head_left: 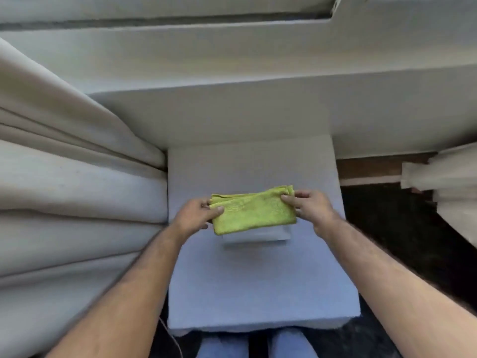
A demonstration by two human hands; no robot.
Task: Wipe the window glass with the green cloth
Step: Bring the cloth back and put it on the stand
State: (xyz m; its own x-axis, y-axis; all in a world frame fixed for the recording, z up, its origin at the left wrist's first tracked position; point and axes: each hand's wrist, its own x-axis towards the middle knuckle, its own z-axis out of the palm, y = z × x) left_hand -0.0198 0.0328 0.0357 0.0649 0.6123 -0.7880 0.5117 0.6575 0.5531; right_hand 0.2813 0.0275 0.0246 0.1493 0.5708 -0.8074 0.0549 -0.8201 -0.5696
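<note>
A folded green cloth (254, 210) is held between both hands, a little above a pale blue-white padded surface (258, 280). My left hand (195, 215) pinches the cloth's left edge, thumb on top. My right hand (309, 206) pinches its right edge. Under the cloth lies a small folded white cloth (258, 236) on the surface. At the top of the view runs the white window frame (180, 19) above the wide sill (232, 60); the glass itself is hardly visible.
Thick cream curtain folds (72, 182) hang close on the left of the surface. Another curtain end (444, 177) shows at the right over a dark floor (387, 228). My legs in blue trousers (258, 344) are below the surface's front edge.
</note>
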